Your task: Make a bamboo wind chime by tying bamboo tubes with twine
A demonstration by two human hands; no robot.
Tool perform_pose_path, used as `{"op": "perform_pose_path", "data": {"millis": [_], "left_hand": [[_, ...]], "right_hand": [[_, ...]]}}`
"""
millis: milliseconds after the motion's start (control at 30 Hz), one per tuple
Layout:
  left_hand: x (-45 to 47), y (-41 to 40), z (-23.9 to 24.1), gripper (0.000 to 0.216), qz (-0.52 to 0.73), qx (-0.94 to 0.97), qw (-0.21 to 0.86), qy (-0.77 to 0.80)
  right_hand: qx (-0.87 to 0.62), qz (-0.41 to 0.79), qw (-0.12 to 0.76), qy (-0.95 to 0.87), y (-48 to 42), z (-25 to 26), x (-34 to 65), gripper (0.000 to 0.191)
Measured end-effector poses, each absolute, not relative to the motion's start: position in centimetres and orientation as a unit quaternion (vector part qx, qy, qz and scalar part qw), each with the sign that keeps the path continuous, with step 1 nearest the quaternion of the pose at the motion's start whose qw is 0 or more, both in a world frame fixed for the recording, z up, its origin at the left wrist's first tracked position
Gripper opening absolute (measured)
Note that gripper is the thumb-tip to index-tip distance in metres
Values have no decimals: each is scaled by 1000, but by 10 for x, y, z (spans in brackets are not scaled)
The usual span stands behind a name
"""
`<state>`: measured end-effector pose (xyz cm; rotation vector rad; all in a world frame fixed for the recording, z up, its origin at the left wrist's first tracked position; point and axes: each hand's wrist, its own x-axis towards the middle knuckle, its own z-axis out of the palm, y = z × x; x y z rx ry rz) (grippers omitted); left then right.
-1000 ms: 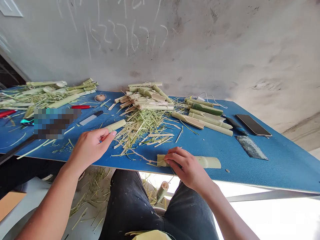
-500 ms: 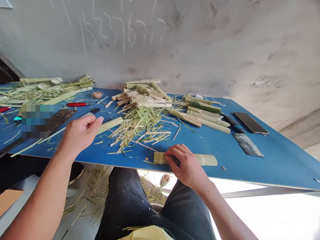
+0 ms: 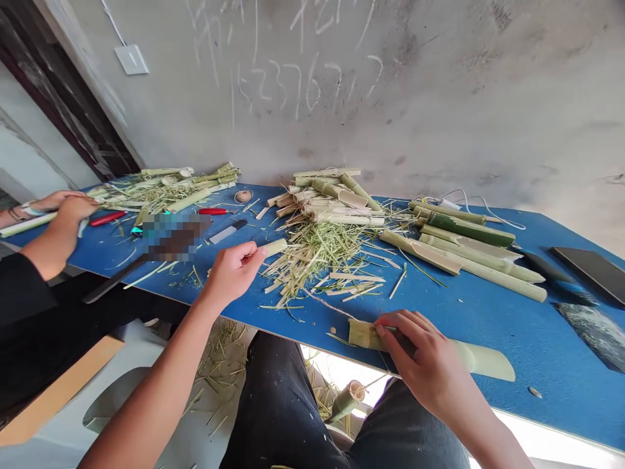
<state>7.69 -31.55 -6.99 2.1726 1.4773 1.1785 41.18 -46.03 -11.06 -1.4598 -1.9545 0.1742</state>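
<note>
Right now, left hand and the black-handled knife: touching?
Apart. The head view shows a strip of blue tabletop between the left hand and the black-handled knife beyond it.

A pale-green split bamboo piece (image 3: 486, 360) lies on the table (image 3: 576, 398) at four o'clock, stretching nine to three, its middle under the right hand (image 3: 430, 358); pinkish twine (image 3: 326, 303) trails from its left end toward ten.

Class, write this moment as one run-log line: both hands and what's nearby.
left hand: closed, contents unclear | right hand: on split bamboo | nearby: pinkish string, bamboo shavings
</note>
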Motion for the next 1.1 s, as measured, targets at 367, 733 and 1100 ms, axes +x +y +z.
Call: {"op": "perform_pose_path", "data": {"millis": [367,733,1100], "left_hand": [[69,-313,-98,39,326,764,-145,538],[69,-313,-107,35,325,758,-28,564],[40,-283,-94,19,673,430,353,487]], "right_hand": [[-579,29,322,-749,-466,-123,419,17],[-581,14,307,-753,-468,-122,418,19],[-564,-11,313,-764,-466,-128,423,19]]}}
